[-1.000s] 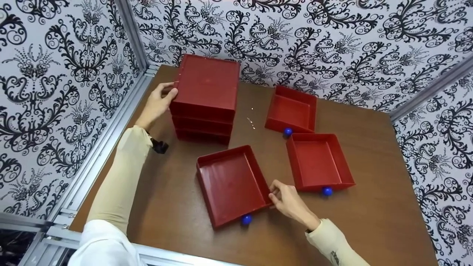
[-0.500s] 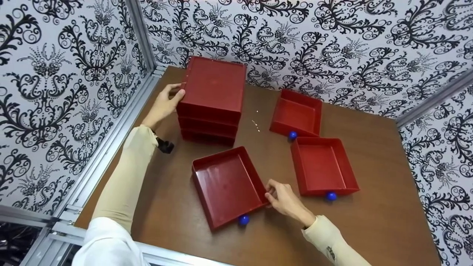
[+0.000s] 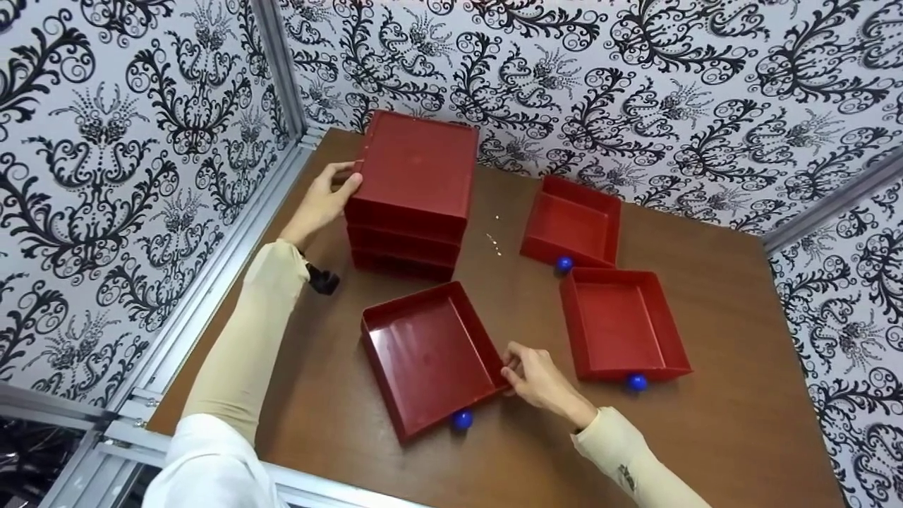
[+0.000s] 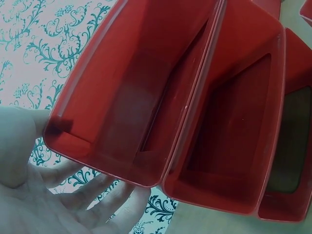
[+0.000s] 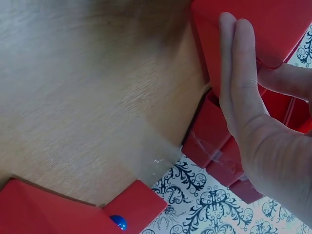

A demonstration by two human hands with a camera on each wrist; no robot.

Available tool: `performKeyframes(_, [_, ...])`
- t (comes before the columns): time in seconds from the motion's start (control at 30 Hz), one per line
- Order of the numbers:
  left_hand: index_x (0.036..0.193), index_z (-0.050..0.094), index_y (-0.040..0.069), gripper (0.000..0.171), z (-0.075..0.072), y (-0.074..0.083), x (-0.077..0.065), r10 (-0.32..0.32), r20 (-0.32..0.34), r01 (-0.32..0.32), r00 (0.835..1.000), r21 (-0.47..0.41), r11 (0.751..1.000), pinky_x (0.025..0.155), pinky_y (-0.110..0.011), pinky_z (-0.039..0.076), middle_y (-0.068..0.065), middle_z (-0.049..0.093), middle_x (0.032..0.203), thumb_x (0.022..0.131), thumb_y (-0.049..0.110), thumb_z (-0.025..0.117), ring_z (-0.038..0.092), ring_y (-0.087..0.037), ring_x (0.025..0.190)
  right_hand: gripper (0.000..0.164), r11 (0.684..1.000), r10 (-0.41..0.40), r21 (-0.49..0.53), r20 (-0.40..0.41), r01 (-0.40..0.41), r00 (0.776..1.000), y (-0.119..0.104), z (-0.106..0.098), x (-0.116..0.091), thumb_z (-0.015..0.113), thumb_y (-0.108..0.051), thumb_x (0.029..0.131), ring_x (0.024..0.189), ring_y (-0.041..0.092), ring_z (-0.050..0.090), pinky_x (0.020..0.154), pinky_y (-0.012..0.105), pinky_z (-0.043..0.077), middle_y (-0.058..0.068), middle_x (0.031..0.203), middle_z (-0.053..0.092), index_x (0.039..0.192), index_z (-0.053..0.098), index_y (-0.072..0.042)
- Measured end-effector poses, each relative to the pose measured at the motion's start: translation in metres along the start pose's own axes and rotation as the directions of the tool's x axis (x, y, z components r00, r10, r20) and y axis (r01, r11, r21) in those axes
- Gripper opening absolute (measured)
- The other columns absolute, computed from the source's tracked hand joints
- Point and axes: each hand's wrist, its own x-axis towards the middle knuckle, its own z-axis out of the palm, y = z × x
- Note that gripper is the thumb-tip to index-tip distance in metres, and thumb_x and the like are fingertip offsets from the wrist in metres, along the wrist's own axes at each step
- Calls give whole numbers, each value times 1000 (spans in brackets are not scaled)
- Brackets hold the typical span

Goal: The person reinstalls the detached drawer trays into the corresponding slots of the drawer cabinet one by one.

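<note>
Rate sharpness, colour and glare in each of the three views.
Head view: sharp and evenly lit, soft glare on the floor of the nearest drawer. Left wrist view: bluish-green cast on the left hand, whose edges are soft; the red cabinet fills the frame. Right wrist view: the right hand is close and slightly soft; the table grain is clear.
</note>
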Motion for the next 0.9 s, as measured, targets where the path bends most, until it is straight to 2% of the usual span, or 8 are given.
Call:
performKeyframes(0.13, [150, 36, 4, 53, 1, 2, -1, 3, 3, -3, 1000, -3, 1000, 106, -42, 49, -23, 44, 151, 106, 31, 45, 48, -36, 136, 6, 1000, -5, -14, -8, 5, 1000, -1, 0, 5, 64, 3, 88, 62, 11, 63, 54, 16, 50, 12, 76, 70, 88, 59, 0])
performKeyframes(0.23, [150, 36, 3, 52, 2, 2, -1, -1, 4, 1, 1000, -22, 1000, 90, -28, 53, -23, 45, 151, 105, 29, 45, 50, -35, 133, 9, 999, 2, -50, -14, -3, 1000, -2, 1, 10, 65, 1, 88, 63, 6, 58, 56, 17, 47, 8, 75, 70, 85, 58, -5])
performKeyframes(0.3, [150, 36, 3, 52, 3, 2, -1, 0, 4, 0, 1000, -31, 1000, 79, -19, 51, -23, 45, 150, 105, 29, 45, 50, -35, 132, 10, 998, 11, -54, -6, -11, 1000, -3, 2, 13, 65, 0, 88, 63, 6, 58, 55, 18, 47, 8, 76, 70, 85, 58, -6])
performKeyframes(0.37, [150, 37, 4, 52, 2, 2, -1, 1, 4, -1, 1000, -29, 1000, 75, -17, 50, -23, 46, 150, 105, 29, 45, 50, -35, 131, 9, 999, 25, -48, 9, -25, 1000, -4, 2, 16, 64, 0, 89, 63, 8, 60, 55, 18, 48, 9, 77, 71, 85, 59, -5])
performKeyframes(0.47, [150, 36, 2, 52, 2, 1, -1, 11, 5, -11, 1000, -23, 1000, 93, -29, 53, -24, 45, 150, 106, 29, 45, 49, -37, 135, 7, 999, 26, -44, 17, -25, 1000, -6, 2, 19, 64, 0, 90, 63, 11, 62, 53, 18, 49, 11, 78, 72, 86, 59, -4])
performKeyframes(0.57, [150, 36, 2, 52, 2, -1, 0, 16, 2, -16, 1000, -16, 1000, 109, -44, 46, -24, 45, 151, 106, 28, 45, 47, -38, 136, 7, 999, 18, -40, 18, -17, 1000, -6, 2, 22, 64, 0, 90, 63, 11, 62, 53, 18, 49, 11, 78, 72, 86, 59, -3])
performKeyframes(0.63, [150, 36, 2, 52, 2, -2, 1, 13, 3, -13, 1000, -24, 1000, 110, -49, 45, -24, 44, 151, 106, 28, 45, 47, -39, 136, 7, 999, 13, -32, 16, -13, 1000, -6, 2, 25, 64, 0, 89, 63, 12, 63, 53, 18, 49, 13, 77, 72, 85, 58, -3])
performKeyframes(0.9, [149, 37, 2, 52, 0, -2, 2, 25, -8, -25, 1000, -18, 1000, 115, -48, 42, -25, 46, 150, 105, 29, 46, 47, -39, 136, 6, 999, 19, 25, 24, -20, 1000, -7, 2, 33, 62, 2, 91, 63, 19, 67, 52, 16, 50, 19, 80, 71, 87, 58, -1])
